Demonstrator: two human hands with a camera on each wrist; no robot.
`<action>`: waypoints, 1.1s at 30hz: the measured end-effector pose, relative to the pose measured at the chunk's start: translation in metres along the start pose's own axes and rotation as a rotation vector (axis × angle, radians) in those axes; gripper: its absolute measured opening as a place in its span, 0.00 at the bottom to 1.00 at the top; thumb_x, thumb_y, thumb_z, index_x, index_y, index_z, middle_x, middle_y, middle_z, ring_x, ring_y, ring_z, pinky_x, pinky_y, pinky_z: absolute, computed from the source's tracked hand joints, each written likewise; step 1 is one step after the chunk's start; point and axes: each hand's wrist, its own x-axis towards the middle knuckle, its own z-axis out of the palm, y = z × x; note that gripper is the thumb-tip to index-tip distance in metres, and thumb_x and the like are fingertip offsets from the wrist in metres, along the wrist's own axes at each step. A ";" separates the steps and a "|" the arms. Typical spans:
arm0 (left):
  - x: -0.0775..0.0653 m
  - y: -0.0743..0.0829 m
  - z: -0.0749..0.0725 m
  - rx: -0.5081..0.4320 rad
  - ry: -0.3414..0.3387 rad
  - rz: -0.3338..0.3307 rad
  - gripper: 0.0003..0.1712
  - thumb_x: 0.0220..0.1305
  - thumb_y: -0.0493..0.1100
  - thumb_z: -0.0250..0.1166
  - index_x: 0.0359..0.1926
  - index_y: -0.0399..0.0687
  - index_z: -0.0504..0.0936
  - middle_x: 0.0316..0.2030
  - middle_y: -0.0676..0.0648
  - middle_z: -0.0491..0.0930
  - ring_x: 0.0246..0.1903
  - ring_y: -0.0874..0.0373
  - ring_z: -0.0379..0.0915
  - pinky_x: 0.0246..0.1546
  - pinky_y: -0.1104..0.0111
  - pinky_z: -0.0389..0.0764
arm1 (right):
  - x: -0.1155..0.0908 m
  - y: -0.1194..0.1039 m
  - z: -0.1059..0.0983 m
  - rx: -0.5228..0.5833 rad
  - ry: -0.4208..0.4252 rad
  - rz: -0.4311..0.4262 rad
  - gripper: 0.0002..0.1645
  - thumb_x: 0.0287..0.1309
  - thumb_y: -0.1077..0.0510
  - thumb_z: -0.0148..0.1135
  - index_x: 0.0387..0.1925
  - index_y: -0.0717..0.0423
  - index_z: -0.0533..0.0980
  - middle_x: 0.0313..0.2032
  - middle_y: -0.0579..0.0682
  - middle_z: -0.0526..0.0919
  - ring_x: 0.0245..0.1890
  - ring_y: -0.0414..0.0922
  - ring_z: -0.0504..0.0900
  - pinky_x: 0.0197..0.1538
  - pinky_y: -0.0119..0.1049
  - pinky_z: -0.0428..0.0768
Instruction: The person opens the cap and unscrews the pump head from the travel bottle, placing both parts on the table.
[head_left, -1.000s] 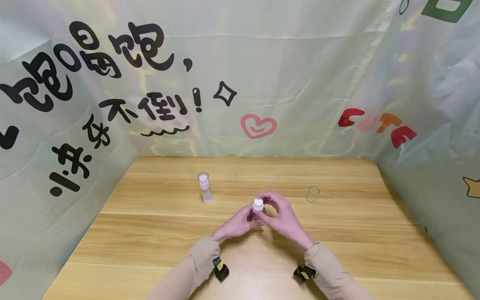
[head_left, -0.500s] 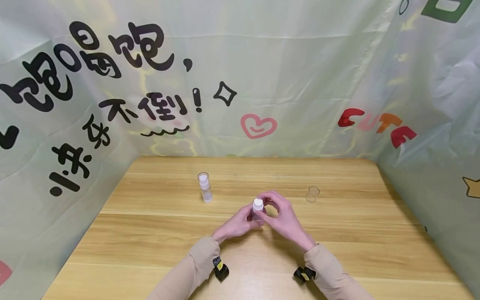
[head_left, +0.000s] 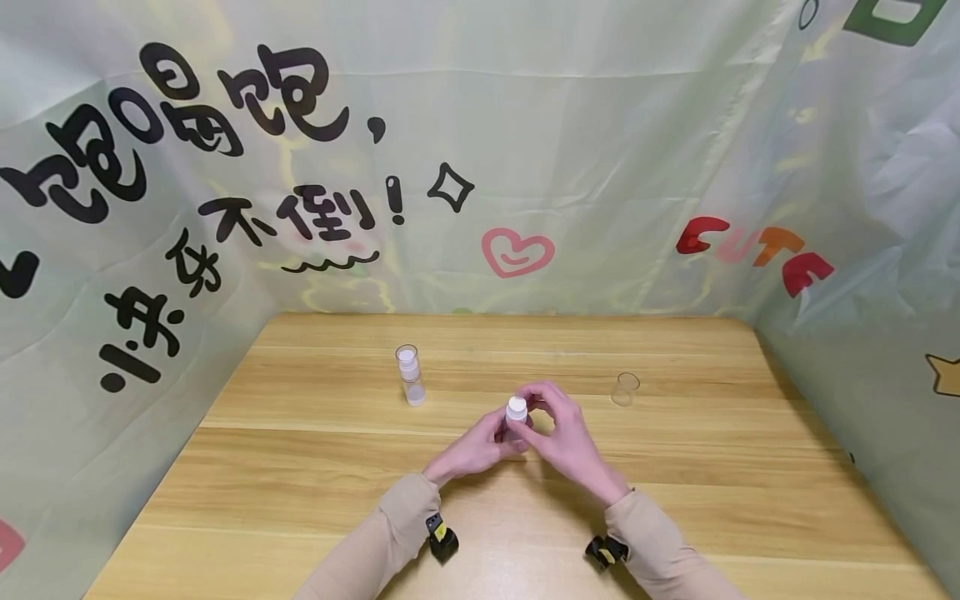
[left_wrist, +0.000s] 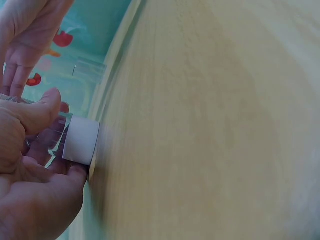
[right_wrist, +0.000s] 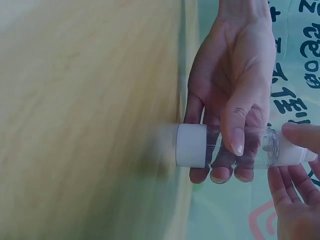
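Note:
Between both hands, over the middle of the table, is a small clear pump bottle with a white base and a white top. My left hand grips its clear body, thumb on one side and fingers on the other. The white base sits close to the tabletop. My right hand pinches the white collar at the upper end between thumb and fingers. In the right wrist view the bottle lies across the picture, its lower part seen beneath my left thumb.
A second clear bottle with a white top stands on the table to the left, its clear cover on. Off to the right is a loose clear cap. Printed cloth walls close in the back and sides.
My right wrist has shifted very slightly to the left, its fingers still at the white collar. The left hand, the second bottle and the loose cap look the same.

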 end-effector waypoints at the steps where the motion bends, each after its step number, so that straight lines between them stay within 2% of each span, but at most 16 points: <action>1: 0.000 0.000 0.000 0.003 0.001 0.000 0.33 0.68 0.34 0.62 0.72 0.40 0.65 0.67 0.39 0.73 0.70 0.46 0.66 0.76 0.51 0.62 | 0.000 0.000 0.000 0.009 -0.007 0.008 0.26 0.47 0.73 0.74 0.49 0.64 0.77 0.44 0.56 0.83 0.46 0.45 0.83 0.54 0.36 0.86; 7: 0.001 -0.003 0.000 0.019 0.010 0.012 0.28 0.67 0.33 0.63 0.66 0.37 0.70 0.61 0.37 0.77 0.64 0.44 0.71 0.71 0.55 0.69 | -0.001 0.001 -0.002 0.054 -0.042 0.046 0.31 0.45 0.75 0.74 0.53 0.66 0.75 0.49 0.58 0.82 0.51 0.44 0.81 0.58 0.33 0.83; 11: 0.002 -0.003 0.000 0.013 0.004 0.016 0.31 0.68 0.34 0.63 0.70 0.38 0.67 0.62 0.36 0.76 0.64 0.45 0.72 0.69 0.60 0.71 | -0.002 0.001 -0.002 0.042 -0.024 0.043 0.30 0.46 0.72 0.75 0.52 0.64 0.75 0.46 0.56 0.82 0.48 0.42 0.81 0.56 0.34 0.85; 16: 0.001 -0.002 0.000 0.011 -0.005 0.021 0.30 0.69 0.35 0.61 0.70 0.38 0.66 0.63 0.36 0.75 0.66 0.44 0.70 0.72 0.55 0.68 | -0.002 0.002 -0.001 0.030 -0.013 0.026 0.26 0.47 0.73 0.74 0.50 0.63 0.76 0.45 0.56 0.83 0.47 0.43 0.82 0.55 0.37 0.86; 23: 0.002 -0.002 0.000 0.025 0.008 0.022 0.28 0.67 0.34 0.63 0.67 0.36 0.70 0.61 0.36 0.77 0.64 0.44 0.71 0.72 0.55 0.69 | -0.002 0.002 -0.004 0.055 -0.058 0.044 0.32 0.44 0.76 0.73 0.55 0.67 0.74 0.50 0.58 0.81 0.51 0.46 0.81 0.60 0.37 0.83; 30: 0.000 -0.001 0.000 0.013 0.001 -0.003 0.34 0.68 0.34 0.63 0.72 0.40 0.65 0.68 0.39 0.72 0.69 0.44 0.67 0.75 0.50 0.64 | -0.001 0.000 -0.002 0.018 -0.034 0.042 0.30 0.44 0.74 0.74 0.51 0.63 0.75 0.47 0.56 0.82 0.48 0.44 0.82 0.56 0.37 0.85; 33: 0.000 -0.001 0.000 0.012 -0.003 0.003 0.33 0.68 0.34 0.62 0.72 0.40 0.65 0.68 0.39 0.72 0.70 0.45 0.66 0.75 0.50 0.63 | 0.000 -0.001 -0.003 0.014 -0.038 0.047 0.30 0.44 0.76 0.73 0.51 0.64 0.75 0.47 0.57 0.82 0.49 0.44 0.82 0.56 0.38 0.85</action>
